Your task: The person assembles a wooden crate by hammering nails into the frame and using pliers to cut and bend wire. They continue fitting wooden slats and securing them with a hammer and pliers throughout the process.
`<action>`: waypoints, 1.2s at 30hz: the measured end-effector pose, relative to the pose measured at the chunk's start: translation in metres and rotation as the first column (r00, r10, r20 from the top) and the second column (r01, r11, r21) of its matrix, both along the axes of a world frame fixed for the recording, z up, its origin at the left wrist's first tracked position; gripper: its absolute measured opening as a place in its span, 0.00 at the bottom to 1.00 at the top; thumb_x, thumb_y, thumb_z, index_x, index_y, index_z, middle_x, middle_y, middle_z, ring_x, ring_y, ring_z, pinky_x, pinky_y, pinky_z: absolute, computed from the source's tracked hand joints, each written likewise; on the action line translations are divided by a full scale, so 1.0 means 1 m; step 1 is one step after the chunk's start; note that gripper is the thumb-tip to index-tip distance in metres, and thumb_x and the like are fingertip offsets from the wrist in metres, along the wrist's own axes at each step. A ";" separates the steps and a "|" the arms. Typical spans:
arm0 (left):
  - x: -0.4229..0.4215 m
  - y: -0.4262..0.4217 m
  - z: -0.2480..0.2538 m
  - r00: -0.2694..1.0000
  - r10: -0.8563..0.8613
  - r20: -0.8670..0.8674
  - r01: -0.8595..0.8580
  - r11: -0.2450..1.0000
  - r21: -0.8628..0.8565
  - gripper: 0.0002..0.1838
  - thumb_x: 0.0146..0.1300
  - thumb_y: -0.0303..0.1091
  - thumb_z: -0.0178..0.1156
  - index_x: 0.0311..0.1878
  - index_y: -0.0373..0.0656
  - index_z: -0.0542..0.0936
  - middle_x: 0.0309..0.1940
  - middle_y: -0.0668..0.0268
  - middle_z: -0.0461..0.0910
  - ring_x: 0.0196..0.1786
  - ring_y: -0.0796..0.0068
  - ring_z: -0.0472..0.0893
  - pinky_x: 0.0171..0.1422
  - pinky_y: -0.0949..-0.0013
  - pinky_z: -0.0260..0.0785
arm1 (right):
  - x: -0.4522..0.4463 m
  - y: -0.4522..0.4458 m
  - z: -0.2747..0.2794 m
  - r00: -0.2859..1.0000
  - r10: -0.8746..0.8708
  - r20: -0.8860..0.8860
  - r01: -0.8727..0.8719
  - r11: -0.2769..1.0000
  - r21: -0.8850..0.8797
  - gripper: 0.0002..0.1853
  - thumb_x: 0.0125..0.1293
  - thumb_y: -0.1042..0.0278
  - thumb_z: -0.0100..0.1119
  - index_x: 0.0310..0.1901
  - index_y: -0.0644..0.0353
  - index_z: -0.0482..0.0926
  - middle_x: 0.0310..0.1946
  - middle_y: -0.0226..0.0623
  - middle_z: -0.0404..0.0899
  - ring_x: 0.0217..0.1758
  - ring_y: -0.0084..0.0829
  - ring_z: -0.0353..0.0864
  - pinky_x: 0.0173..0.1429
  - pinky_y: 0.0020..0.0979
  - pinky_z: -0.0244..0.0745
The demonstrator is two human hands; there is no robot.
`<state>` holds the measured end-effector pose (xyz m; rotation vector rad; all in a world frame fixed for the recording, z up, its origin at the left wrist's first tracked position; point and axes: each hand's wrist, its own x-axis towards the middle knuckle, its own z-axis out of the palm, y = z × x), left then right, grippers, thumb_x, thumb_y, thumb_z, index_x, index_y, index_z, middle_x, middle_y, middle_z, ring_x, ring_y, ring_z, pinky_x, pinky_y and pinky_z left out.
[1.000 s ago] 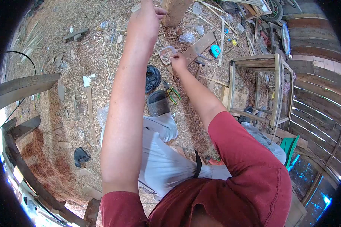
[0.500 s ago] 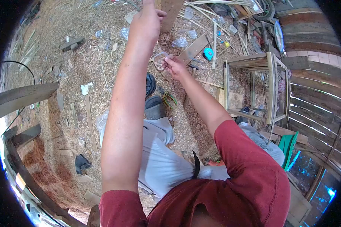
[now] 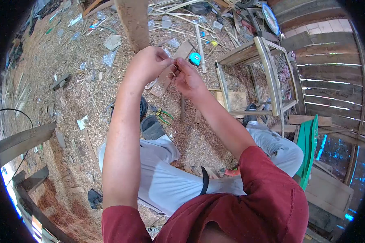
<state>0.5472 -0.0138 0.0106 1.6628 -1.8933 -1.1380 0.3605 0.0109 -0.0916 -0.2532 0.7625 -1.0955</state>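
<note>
Both hands have moved since the earlier frame: the left hand [image 3: 148, 65] has come away from beside the wooden beam [image 3: 134, 24], and the right hand [image 3: 189, 83] has left the side of the small pale container [image 3: 151, 84], so that the two meet at the fingertips. From left to right: one black plastic bag [image 3: 143, 108], crossed by the left forearm, its contents not visible. Left hand—back uppermost, wrist bent inward, thumb and forefinger reaching toward the right. One container, only part of its rim showing just below the left wrist; what it holds is hidden. One pair of pliers [image 3: 163, 116] with green-and-yellow handles, lying open on the shavings. One flat board [image 3: 183, 49], slanting behind the hands. Right hand—palm turned inward, fingers curled, thumb and forefinger raised to the left fingertips. Whether either grip is closed on something small cannot be told. One teal tape measure [image 3: 195, 59], near the board's upper end. One wooden frame [image 3: 267, 77], with slender legs. One green plastic object [image 3: 308, 150], beside the right knee.
</note>
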 end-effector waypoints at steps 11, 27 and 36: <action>-0.028 -0.010 0.018 0.988 0.150 0.040 -0.139 0.970 -0.198 0.16 0.64 0.42 0.68 0.47 0.40 0.88 0.37 0.51 0.88 0.40 0.52 0.87 0.48 0.58 0.77 | -0.055 0.002 -0.097 0.696 0.156 -0.701 -0.205 0.979 0.015 0.13 0.74 0.60 0.62 0.50 0.59 0.83 0.43 0.33 0.86 0.46 0.27 0.82 0.49 0.33 0.76; -0.053 -0.008 0.049 0.979 -0.005 -0.202 -0.033 0.982 -0.185 0.12 0.65 0.32 0.69 0.49 0.36 0.86 0.36 0.64 0.88 0.40 0.77 0.84 0.49 0.70 0.75 | -0.079 0.095 -0.212 -0.004 0.148 -0.989 -0.290 0.946 0.142 0.10 0.59 0.66 0.65 0.41 0.58 0.84 0.39 0.49 0.87 0.41 0.48 0.87 0.47 0.44 0.80; -0.098 0.008 0.072 0.975 -0.166 -0.147 0.110 0.937 -0.331 0.07 0.65 0.26 0.66 0.44 0.36 0.87 0.34 0.65 0.88 0.35 0.80 0.81 0.44 0.72 0.73 | -0.223 0.138 0.082 0.412 0.117 -0.904 -0.224 0.974 0.025 0.09 0.69 0.72 0.59 0.50 0.54 0.79 0.32 0.33 0.79 0.29 0.24 0.76 0.29 0.31 0.71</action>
